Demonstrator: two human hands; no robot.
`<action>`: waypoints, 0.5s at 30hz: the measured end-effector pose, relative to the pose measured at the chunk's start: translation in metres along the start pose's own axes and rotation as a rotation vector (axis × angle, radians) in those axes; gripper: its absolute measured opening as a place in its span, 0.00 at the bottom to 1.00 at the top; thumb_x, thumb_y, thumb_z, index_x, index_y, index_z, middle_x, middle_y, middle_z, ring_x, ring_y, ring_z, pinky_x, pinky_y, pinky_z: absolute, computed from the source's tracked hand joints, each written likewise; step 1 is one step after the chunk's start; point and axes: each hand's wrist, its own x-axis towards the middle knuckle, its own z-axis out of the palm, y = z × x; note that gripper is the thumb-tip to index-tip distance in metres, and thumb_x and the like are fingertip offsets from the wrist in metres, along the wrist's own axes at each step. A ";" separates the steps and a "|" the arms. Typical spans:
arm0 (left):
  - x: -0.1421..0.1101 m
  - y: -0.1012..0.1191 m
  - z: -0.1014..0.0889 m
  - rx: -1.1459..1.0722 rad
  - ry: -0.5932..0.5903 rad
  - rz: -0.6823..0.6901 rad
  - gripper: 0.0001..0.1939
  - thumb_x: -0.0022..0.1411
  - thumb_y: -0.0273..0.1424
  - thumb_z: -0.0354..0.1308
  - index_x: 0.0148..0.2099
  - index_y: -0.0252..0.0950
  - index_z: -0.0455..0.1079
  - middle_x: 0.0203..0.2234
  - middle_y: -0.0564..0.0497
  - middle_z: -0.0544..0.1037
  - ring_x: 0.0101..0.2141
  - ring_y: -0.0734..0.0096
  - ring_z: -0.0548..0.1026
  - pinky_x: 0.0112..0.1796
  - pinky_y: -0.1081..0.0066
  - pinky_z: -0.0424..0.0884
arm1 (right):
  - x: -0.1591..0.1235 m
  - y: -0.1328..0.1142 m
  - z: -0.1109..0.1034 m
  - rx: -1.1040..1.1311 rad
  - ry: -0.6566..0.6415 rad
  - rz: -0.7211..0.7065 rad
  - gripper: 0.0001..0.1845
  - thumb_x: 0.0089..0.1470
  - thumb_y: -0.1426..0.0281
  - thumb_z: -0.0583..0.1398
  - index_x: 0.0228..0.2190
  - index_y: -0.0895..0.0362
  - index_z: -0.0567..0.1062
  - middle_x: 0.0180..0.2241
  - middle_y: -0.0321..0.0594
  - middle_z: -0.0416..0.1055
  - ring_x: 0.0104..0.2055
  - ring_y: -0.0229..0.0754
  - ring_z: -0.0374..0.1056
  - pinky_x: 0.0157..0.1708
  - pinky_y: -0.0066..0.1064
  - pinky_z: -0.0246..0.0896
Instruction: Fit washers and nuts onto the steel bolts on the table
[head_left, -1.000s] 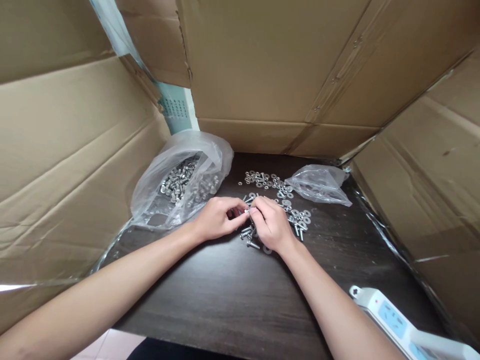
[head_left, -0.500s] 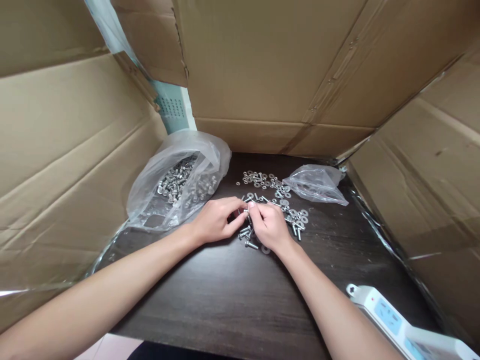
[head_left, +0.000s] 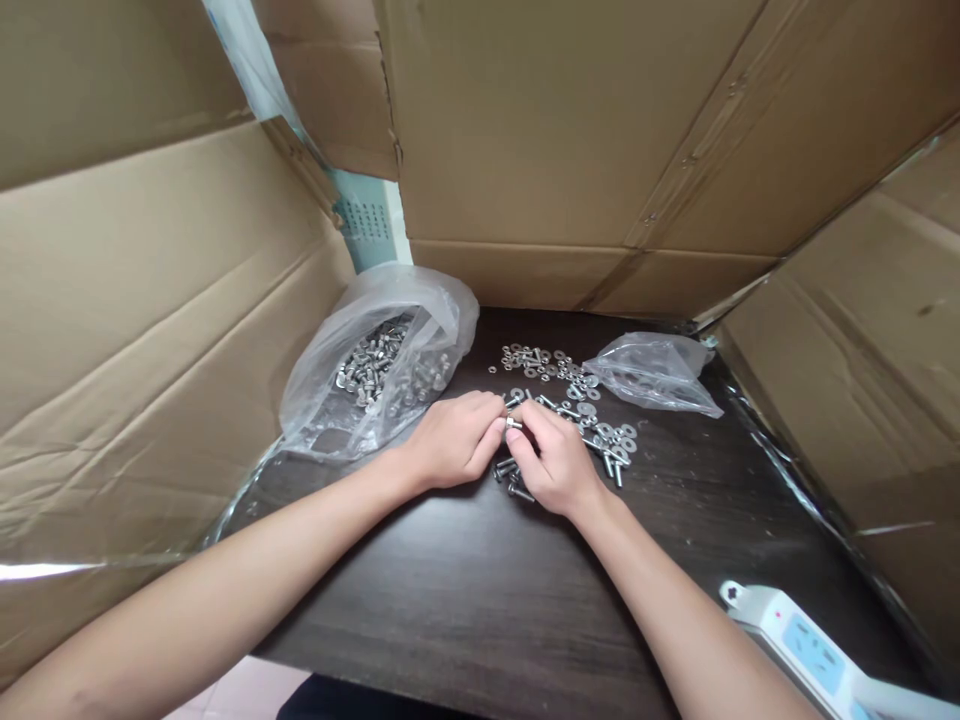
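Fingertip to fingertip, my left hand [head_left: 463,437] and my right hand [head_left: 553,455] meet over the dark table. Between them shows a small metal bolt [head_left: 513,424], with what looks like a nut on it. Both hands pinch it, the left from one end and the right from the other. Loose bolts [head_left: 517,488] lie just under and in front of my fingers. Behind and right of my right hand spread more bolts, flat washers [head_left: 627,437] and nuts [head_left: 493,370]. My fingers hide part of the pile.
A clear plastic bag [head_left: 315,400] holding many bolt pieces [head_left: 371,365] lies open at the left. Another clear bag [head_left: 660,372] lies at the back right. A white power strip [head_left: 806,640] sits at the front right. Cardboard walls [head_left: 517,150] surround the dark table [head_left: 450,590].
The whole view has shifted slightly, so everything appears further right. My right fingers have opened a little around the bolt, which now shows between both hands.
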 end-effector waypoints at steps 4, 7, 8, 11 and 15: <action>0.000 -0.002 0.003 0.011 -0.033 -0.018 0.15 0.74 0.33 0.39 0.35 0.38 0.63 0.28 0.48 0.74 0.30 0.63 0.71 0.32 0.65 0.65 | 0.001 0.000 0.001 -0.027 0.012 -0.017 0.06 0.64 0.71 0.53 0.33 0.53 0.66 0.31 0.39 0.69 0.31 0.42 0.65 0.34 0.34 0.59; 0.000 -0.003 0.005 -0.007 -0.064 -0.048 0.16 0.75 0.32 0.39 0.35 0.38 0.63 0.27 0.49 0.73 0.29 0.64 0.71 0.32 0.66 0.65 | 0.001 0.000 0.001 -0.032 0.004 -0.034 0.06 0.63 0.71 0.53 0.33 0.53 0.67 0.30 0.38 0.68 0.30 0.42 0.64 0.32 0.33 0.58; 0.000 -0.003 0.006 -0.012 -0.074 -0.064 0.16 0.75 0.32 0.39 0.35 0.38 0.62 0.27 0.49 0.73 0.29 0.64 0.71 0.32 0.66 0.65 | 0.001 0.000 0.002 -0.032 0.003 -0.033 0.06 0.64 0.70 0.53 0.33 0.53 0.67 0.30 0.38 0.68 0.30 0.42 0.64 0.32 0.33 0.58; 0.000 -0.004 0.007 -0.021 -0.089 -0.103 0.17 0.75 0.33 0.38 0.34 0.38 0.61 0.27 0.49 0.73 0.29 0.64 0.71 0.32 0.66 0.64 | 0.001 0.002 0.004 0.006 0.004 0.011 0.09 0.66 0.69 0.52 0.32 0.53 0.66 0.29 0.38 0.68 0.30 0.41 0.64 0.32 0.33 0.57; 0.001 -0.003 0.006 -0.027 -0.076 -0.084 0.18 0.76 0.34 0.36 0.35 0.38 0.61 0.28 0.49 0.73 0.30 0.63 0.70 0.32 0.65 0.65 | 0.001 0.005 0.009 0.108 0.012 0.067 0.17 0.69 0.67 0.49 0.26 0.52 0.61 0.25 0.35 0.65 0.27 0.40 0.62 0.30 0.32 0.54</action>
